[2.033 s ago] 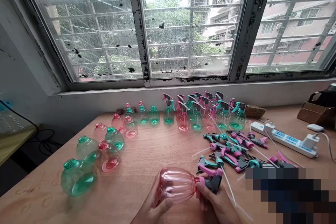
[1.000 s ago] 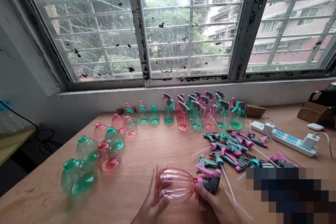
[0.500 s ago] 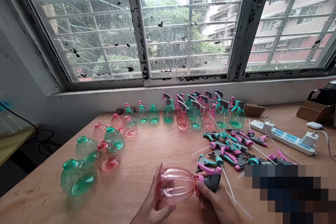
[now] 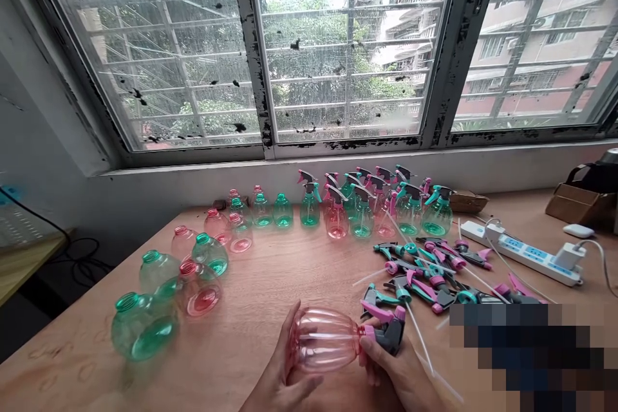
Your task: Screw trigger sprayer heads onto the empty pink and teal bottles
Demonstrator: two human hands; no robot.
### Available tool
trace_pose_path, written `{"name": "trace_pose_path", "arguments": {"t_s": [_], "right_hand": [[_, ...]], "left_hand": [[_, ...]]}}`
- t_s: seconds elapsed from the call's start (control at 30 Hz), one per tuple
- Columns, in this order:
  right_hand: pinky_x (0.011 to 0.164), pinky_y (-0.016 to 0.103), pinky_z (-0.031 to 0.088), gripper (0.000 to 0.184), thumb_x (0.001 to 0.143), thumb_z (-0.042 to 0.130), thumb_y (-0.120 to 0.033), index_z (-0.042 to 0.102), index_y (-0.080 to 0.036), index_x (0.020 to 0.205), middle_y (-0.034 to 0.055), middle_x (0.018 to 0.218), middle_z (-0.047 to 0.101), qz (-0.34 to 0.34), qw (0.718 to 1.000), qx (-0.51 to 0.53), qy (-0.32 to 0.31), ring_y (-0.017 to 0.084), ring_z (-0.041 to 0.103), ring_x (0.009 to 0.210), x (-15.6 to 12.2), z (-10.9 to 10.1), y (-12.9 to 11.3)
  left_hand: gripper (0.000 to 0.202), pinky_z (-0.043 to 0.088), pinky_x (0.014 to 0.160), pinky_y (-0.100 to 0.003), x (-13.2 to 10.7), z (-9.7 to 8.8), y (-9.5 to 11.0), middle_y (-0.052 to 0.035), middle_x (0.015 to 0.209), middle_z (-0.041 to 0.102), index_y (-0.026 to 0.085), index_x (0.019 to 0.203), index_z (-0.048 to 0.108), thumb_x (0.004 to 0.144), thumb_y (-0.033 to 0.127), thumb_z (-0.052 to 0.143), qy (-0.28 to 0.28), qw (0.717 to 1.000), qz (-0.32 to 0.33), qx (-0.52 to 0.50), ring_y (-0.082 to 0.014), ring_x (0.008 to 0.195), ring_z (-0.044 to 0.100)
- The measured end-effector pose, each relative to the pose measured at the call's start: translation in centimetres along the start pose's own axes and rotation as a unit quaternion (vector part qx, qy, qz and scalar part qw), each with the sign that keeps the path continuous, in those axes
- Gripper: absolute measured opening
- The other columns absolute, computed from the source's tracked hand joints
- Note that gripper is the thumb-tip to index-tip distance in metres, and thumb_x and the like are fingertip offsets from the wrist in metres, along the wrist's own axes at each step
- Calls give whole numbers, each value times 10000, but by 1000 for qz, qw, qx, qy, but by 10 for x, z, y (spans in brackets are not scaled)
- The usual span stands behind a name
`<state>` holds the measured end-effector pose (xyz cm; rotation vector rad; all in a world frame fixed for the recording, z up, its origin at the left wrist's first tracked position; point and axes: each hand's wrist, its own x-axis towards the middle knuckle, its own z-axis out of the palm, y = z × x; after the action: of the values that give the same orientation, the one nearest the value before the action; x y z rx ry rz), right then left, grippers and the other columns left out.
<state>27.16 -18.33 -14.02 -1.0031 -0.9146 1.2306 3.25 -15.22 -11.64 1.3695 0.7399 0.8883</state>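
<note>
A clear pink spray bottle [image 4: 326, 338] lies sideways between my hands above the table's front. My left hand [image 4: 284, 360] cups its base, thumb below and fingers behind. At the neck, my right hand [image 4: 391, 360] grips the pink collar [image 4: 367, 332] of a black and pink trigger sprayer [image 4: 390, 328], which sits on the bottle mouth. Whether the collar is fully tightened I cannot tell. Just beyond my right hand lies a heap of loose trigger sprayers [image 4: 437, 270] in pink, teal and black, with white dip tubes.
Several uncapped green and pink bottles [image 4: 145, 328] stand along the left side. Spray bottles with sprayers fitted [image 4: 362, 212] line the back by the window. A white power strip [image 4: 524, 251], a cardboard box [image 4: 582, 203] and a white mouse-like object [image 4: 578, 230] are at right.
Almost nothing differs. The sprayer head has tilted very slightly at the bottle neck; both hands keep their places on the bottle.
</note>
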Motion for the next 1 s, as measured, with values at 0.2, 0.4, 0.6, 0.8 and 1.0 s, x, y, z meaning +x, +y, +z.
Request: {"name": "trace_pose_path", "arguments": {"t_s": [0.2, 0.4, 0.6, 0.8, 1.0], "right_hand": [[424, 223, 448, 497, 772, 829, -610, 617, -178, 896, 5, 582, 700, 5, 1000, -9, 1, 120, 569, 425, -1, 2, -2], [420, 229, 456, 461, 790, 822, -587, 623, -184, 890, -2, 597, 702, -10, 1000, -9, 1, 121, 570, 420, 2, -1, 5], [440, 233, 444, 499, 767, 832, -610, 615, -178, 890, -20, 588, 675, 10, 1000, -18, 8, 119, 558, 440, -2, 3, -8], [474, 249, 425, 548, 740, 842, -627, 675, -148, 946, -38, 531, 618, 24, 999, -34, 2, 127, 522, 470, -6, 4, -11], [477, 261, 428, 564, 736, 842, -629, 688, -146, 984, -31, 501, 621, 20, 999, -44, 8, 138, 522, 459, -5, 3, -6]], "left_hand": [[1024, 234, 1268, -524, -2, -2, -2, -114, 1701, 266, 335, 1625, 224, 808, 610, 776, -3, 1000, 4, -15, -384, 1512, 337], [1017, 240, 1265, -511, 1, -2, -10, -153, 1613, 427, 280, 1635, 221, 833, 530, 794, -8, 999, -16, -34, -368, 1501, 374], [1118, 190, 1280, -499, 4, 4, -6, -112, 1556, 498, 352, 1644, 22, 854, 440, 808, -3, 1000, -18, -20, -324, 1461, 444], [1318, 218, 1279, -516, 2, 3, -10, -125, 1705, 263, 334, 1638, -71, 731, 623, 841, 22, 997, -1, -68, -387, 1512, 361], [953, 307, 1244, -542, 5, -7, -17, -100, 1699, 300, 348, 1623, 242, 851, 536, 767, -3, 999, -19, -42, -397, 1505, 377]]}}
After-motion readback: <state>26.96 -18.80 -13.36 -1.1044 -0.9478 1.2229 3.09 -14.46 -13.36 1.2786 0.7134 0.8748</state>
